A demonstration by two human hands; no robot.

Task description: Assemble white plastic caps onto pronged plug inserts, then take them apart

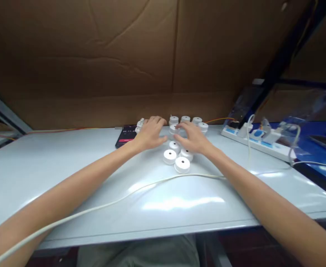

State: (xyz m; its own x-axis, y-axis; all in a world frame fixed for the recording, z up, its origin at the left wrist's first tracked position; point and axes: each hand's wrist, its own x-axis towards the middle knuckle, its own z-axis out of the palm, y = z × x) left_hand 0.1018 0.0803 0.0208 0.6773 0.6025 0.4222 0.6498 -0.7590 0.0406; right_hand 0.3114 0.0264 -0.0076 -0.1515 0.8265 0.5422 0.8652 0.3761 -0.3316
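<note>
Several white round pieces, each with a dark dot in the middle of its top, stand grouped on the table. The nearest round piece (182, 165) is at the front of the group. My left hand (151, 134) is open at the group's left side, with the thumb stretched toward the pieces. Some small white parts (139, 125) lie partly hidden behind it. My right hand (192, 138) reaches over the group from the right, fingers apart. Its fingertips and thumb are beside another white piece (173, 129); whether they touch it I cannot tell.
A phone (124, 136) showing a running timer lies left of my left hand. A white cable (152, 183) crosses the table and my left forearm. At right is a power strip (259, 142) with plugs. A cardboard wall (110, 74) closes off the back of the table (68, 155).
</note>
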